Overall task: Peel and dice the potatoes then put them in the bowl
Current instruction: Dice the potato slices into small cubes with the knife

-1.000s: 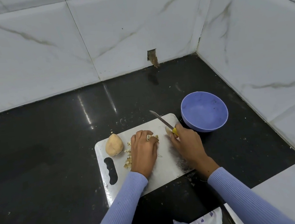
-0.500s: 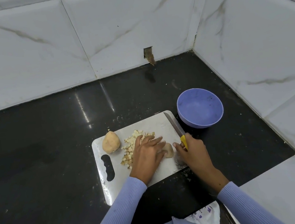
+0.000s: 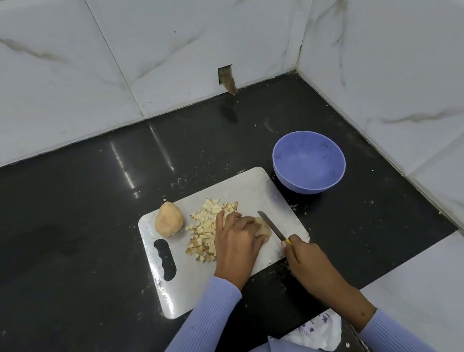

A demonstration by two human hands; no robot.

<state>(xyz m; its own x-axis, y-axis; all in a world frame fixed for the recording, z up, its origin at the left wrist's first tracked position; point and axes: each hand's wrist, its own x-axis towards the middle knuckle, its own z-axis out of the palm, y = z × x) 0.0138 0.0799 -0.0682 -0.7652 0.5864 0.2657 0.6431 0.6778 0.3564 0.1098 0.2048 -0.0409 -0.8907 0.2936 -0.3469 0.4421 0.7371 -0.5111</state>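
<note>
Potato piece (image 3: 263,228) mostly hidden under left hand (image 3: 237,243). Knife (image 3: 271,225) handle buried in right hand (image 3: 307,260). Both sleeves cut by bottom edge. Pattern on white wrapper (image 3: 321,332) too small to read.

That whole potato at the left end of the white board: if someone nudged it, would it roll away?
Probably it would wobble rather than roll far: the pale, peeled whole potato looks egg-shaped and lopsided, not round. Its bare surface is likely damp and somewhat slippery in the fingers. It looks solid, so fairly heavy for its size, and the flat white cutting board offers no edge to stop it.
</note>
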